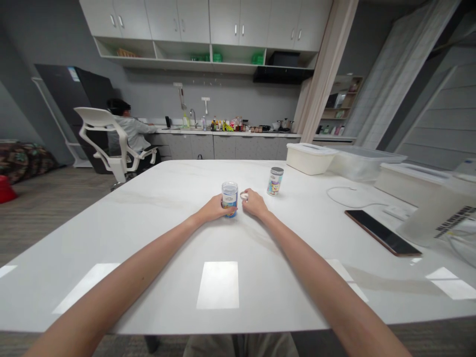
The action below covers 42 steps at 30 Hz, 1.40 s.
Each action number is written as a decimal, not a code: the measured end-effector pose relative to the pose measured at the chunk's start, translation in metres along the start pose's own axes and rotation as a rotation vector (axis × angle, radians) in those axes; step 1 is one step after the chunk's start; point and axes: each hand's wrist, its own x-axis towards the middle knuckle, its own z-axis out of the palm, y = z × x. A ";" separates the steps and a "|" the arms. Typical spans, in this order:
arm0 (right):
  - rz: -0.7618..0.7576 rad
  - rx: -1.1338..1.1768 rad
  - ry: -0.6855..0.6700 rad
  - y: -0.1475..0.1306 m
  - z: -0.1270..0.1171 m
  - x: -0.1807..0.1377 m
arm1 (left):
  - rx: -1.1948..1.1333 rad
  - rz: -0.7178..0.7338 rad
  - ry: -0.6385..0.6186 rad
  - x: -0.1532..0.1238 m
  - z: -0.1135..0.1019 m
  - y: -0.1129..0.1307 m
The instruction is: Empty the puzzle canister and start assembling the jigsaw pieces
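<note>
My left hand (214, 208) is wrapped round a clear jar (230, 195) with a blue printed label, which stands upright on the white table. The jar's top has no lid on it. Just to its right, my right hand (255, 203) grips a small round lid (244, 196) between fingers and thumb, apart from the jar. A second jar (275, 181), with a grey lid on and a colourful cartoon label, stands upright farther back to the right; neither hand touches it.
White lidded boxes (311, 158) and a clear plastic bin (359, 163) line the table's right side. A phone (381, 232) lies at the right, near a white cable (345, 201). Beyond the table's far left, a person (130, 134) sits in a white chair (107, 136).
</note>
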 end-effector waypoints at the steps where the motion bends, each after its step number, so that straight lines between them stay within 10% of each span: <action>1: 0.004 0.001 0.008 0.000 0.001 0.000 | 0.002 0.001 0.003 0.000 0.000 0.000; 28: -0.124 0.090 0.080 -0.006 -0.005 -0.002 | -0.022 -0.011 0.017 0.001 0.002 0.001; 42: 0.184 1.207 -0.204 -0.042 0.011 0.006 | -0.009 0.034 0.076 0.004 0.001 0.006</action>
